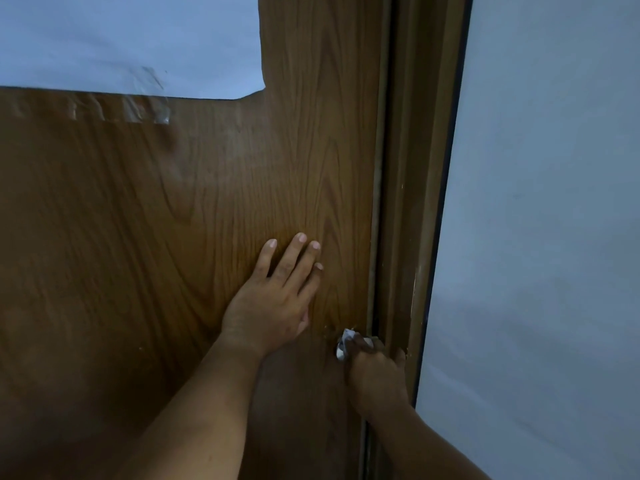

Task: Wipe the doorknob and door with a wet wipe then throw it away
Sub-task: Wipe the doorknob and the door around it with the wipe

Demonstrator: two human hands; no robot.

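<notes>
Wood-grain door (173, 220) fills my left and centre, my left hand (273, 299) flat and open just above the knob (338, 351) at lower right, where my right hand (375, 375) clamps the wipe (347, 336) beside the frame (408, 202), wall (536, 202) beyond.

text check | nothing readable anywhere tbh | white paper (131, 43) taped on the door (173, 220) shows blank | no labels or numbers
</notes>
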